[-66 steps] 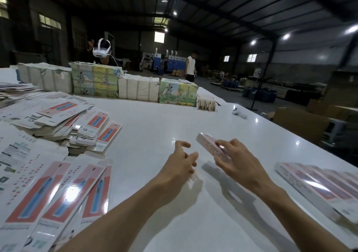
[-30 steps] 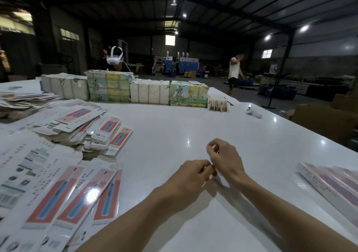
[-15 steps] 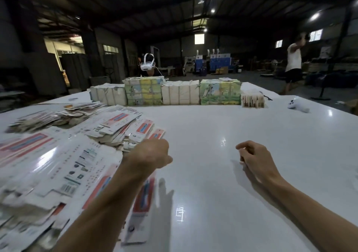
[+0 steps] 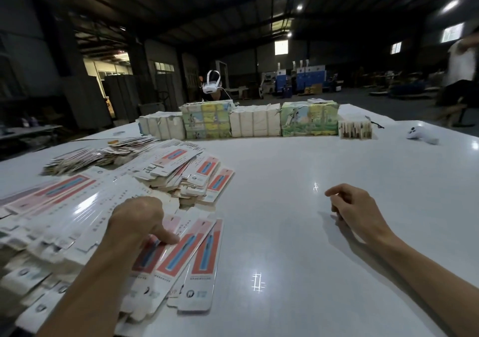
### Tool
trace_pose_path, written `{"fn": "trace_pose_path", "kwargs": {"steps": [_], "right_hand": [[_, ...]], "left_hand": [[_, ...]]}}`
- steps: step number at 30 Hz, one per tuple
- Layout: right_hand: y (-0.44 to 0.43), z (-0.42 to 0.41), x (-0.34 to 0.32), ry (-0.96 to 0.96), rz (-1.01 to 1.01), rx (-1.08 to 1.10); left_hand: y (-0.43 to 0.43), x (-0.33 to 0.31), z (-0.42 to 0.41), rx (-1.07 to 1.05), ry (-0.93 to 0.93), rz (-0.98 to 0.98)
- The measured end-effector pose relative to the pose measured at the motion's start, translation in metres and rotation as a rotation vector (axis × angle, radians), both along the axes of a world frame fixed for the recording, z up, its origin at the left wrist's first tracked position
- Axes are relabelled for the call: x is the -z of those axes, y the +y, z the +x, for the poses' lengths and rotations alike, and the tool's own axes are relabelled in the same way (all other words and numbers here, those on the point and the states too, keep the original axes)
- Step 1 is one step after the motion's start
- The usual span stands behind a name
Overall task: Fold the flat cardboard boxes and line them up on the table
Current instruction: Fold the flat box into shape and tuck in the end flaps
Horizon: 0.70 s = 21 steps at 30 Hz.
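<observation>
A big heap of flat cardboard boxes (image 4: pixel 64 214), white with red and blue print, covers the left of the white table (image 4: pixel 311 246). A few of them fan out toward me at the heap's near edge (image 4: pixel 197 261). My left hand (image 4: pixel 134 222) rests on that edge with its thumb lying straight on one flat box; its fingers are mostly hidden behind the back of the hand. My right hand (image 4: pixel 355 207) hovers low over bare table to the right, fingers loosely curled, holding nothing. No folded box is in view.
A second heap of flat boxes (image 4: pixel 186 170) lies further back. Wrapped bundles (image 4: pixel 256 122) stand in a row along the far edge, with a small pack (image 4: pixel 355 129) and a white controller (image 4: pixel 422 134) beside them. A person wearing a headset (image 4: pixel 212 87) stands behind; another person (image 4: pixel 461 64) at far right.
My right hand no longer holds the folded box. My view swung left and the row of folded boxes left the frame. My left hand moved left onto the flat boxes.
</observation>
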State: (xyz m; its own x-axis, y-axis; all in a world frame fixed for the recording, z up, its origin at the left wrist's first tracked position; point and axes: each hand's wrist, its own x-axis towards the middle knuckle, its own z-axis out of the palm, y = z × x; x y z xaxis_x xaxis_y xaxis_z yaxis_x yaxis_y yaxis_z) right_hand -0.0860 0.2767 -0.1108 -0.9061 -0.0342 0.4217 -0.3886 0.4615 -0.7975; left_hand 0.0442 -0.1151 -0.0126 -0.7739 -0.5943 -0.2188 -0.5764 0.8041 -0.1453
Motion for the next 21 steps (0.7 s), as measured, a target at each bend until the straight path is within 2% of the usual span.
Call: {"fn": "trace_pose_path", "kwargs": {"steps": [5, 9, 14, 17, 21], "right_hand": [[-0.002, 0.0, 0.0, -0.003, 0.019, -0.022], [-0.002, 0.001, -0.001, -0.003, 0.03, -0.029], [-0.002, 0.0, -0.001, -0.006, 0.012, -0.031], [-0.003, -0.002, 0.0, 0.006, 0.012, -0.026], [-0.002, -0.003, 0.0, 0.01, -0.022, -0.033]], "left_hand": [[-0.01, -0.005, 0.003, -0.028, 0.024, 0.148], [-0.016, -0.009, -0.003, 0.038, 0.222, 0.363], [0.01, -0.032, -0.02, 0.216, 0.401, 0.476], [0.043, -0.036, -0.039, 0.374, 0.428, 0.755], [0.105, -0.012, -0.078, 0.399, 0.264, 1.307]]}}
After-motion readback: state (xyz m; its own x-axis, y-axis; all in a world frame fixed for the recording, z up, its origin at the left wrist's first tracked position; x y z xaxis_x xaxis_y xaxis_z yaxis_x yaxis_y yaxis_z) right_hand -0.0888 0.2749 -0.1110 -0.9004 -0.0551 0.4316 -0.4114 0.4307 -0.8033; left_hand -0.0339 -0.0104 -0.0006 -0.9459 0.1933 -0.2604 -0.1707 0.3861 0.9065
